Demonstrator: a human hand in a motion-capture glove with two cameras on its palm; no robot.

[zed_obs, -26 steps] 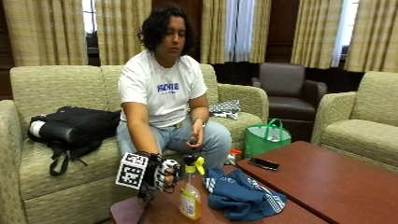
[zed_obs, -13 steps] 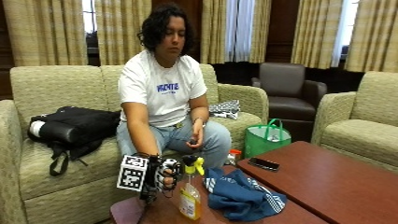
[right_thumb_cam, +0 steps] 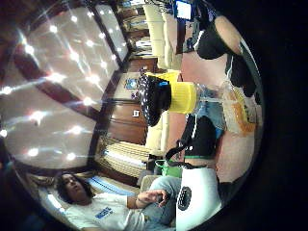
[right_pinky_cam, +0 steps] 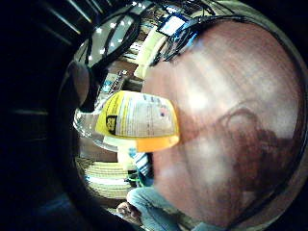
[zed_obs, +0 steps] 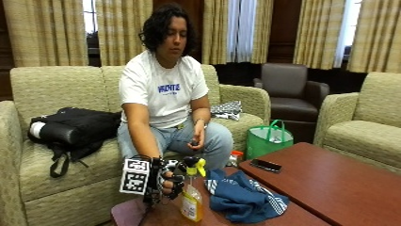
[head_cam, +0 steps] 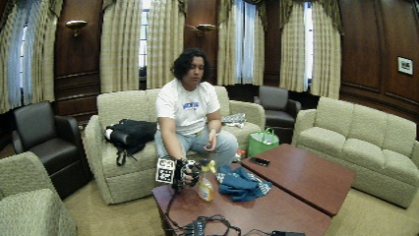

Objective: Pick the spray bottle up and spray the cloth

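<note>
Hand (zed_obs: 168, 181) neared bottle (zed_obs: 192, 200) on wooden table (zed_obs: 325, 181), seemingly touching.

White printed T-shirt, blue jeans, black glove (zed_obs: 168, 181).

The person sits leaning forward with the right arm extended downward, the gloved right hand (zed_obs: 168, 178) held low in front of the knees with fingers curled and nothing visibly enclosed, while the bare left hand (zed_obs: 196, 140) rests loosely curled over the lap.
</note>
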